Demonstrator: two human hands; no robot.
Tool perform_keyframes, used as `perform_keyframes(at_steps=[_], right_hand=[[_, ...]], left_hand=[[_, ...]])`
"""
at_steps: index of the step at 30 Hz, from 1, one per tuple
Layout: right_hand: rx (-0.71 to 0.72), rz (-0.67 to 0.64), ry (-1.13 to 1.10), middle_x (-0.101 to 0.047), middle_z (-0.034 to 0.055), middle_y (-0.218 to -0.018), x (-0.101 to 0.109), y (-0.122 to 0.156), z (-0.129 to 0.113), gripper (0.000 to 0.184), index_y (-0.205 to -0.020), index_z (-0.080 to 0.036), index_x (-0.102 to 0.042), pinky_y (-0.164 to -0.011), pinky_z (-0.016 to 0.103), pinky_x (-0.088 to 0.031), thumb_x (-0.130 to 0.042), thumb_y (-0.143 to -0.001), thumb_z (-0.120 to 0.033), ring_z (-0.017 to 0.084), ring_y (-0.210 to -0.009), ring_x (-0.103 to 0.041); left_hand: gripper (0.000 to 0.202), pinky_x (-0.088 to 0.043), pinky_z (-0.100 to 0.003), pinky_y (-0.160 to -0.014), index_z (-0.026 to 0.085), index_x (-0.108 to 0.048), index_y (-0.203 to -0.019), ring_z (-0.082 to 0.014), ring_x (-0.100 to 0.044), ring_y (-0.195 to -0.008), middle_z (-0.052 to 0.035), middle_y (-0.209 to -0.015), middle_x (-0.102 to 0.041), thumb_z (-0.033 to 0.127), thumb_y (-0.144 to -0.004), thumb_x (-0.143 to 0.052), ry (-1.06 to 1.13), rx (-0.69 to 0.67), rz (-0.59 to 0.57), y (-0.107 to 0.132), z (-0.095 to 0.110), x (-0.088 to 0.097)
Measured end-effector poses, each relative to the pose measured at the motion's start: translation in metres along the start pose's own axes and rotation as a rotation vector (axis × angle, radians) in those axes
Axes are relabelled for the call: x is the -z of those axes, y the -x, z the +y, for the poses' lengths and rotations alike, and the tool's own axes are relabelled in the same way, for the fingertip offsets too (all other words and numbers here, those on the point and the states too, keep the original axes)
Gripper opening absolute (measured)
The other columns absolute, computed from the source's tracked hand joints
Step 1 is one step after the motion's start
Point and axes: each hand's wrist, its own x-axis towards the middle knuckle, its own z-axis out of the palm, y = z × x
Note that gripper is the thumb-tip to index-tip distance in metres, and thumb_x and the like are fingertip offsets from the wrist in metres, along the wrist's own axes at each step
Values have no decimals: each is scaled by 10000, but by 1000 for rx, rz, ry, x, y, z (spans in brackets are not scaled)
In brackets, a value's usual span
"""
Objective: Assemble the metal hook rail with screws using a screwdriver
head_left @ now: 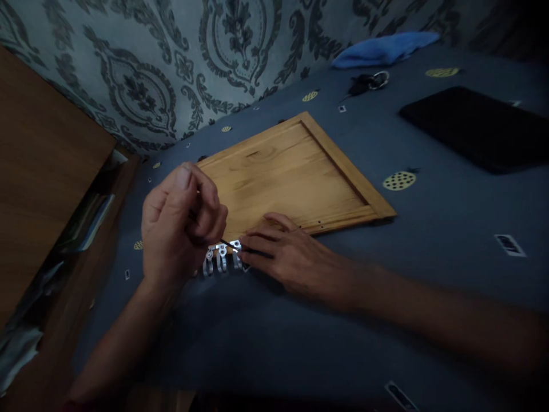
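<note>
A wooden framed panel (295,171) lies flat on a blue cloth-covered surface (429,240). At its near edge sits a silver metal hook rack (221,257) with several hooks. My left hand (180,226) is closed around a thin dark tool, seemingly a screwdriver (227,244), whose tip points at the rack. My right hand (285,252) lies low on the cloth, fingertips pinched on the right end of the rack, steadying it against the panel's edge.
A black flat rectangle (476,129) lies at the right. A blue cloth (384,48) and a bunch of keys (366,82) sit at the back. A patterned wall stands behind. Wooden furniture (38,166) with shelves stands at the left.
</note>
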Motion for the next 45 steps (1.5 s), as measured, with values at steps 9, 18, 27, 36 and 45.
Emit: perform_keyframes(at_steps=[9, 18, 27, 36, 45], right_hand=[[1, 7, 2, -736, 92, -1187, -1, 0, 0, 193, -1129, -172, -707, -1069, 501, -410, -546, -1032, -132, 275, -1124, -600], [3, -27, -14, -738, 111, -1190, 4, -2, 0, 214, -1170, -148, -712, -1062, 515, -416, -561, -1021, -122, 282, -1132, -605], [-9, -47, -17, -738, 96, -1233, 4, -1, 0, 201, -1158, -165, -708, -1096, 506, -390, -546, -1041, -158, 275, -1144, -610], [-3, -53, -14, -727, 93, -1205, 5, -1, 0, 231, -1180, -163, -703, -1084, 498, -386, -513, -1051, -136, 267, -1133, -600], [-3, -33, -21, -726, 104, -1186, 5, -1, -1, 215, -1153, -154, -706, -1089, 524, -387, -537, -1025, -115, 282, -1131, -592]], left_hand=[[352, -229, -150, -378, 167, -651, -674, -33, -117, -383, 105, -456, -233, 358, -960, -726, -6, 3, -91, -1, -2, 4], [307, -237, -149, -385, 165, -675, -724, -38, -168, -385, 101, -469, -257, 335, -979, -696, -23, -2, -98, 0, -3, 6], [271, -371, -210, -436, 163, -734, -840, -89, -392, -488, 45, -576, -452, 417, -893, -813, -115, 18, -15, -1, -1, 7], [481, -201, -201, -359, 131, -692, -647, -34, -178, -366, 89, -427, -267, 549, -840, -828, 8, -81, 106, 4, -3, -8], [617, -177, -200, -328, 149, -627, -550, -41, -106, -331, 79, -407, -183, 502, -1050, -557, -41, -76, 69, 3, -6, -9]])
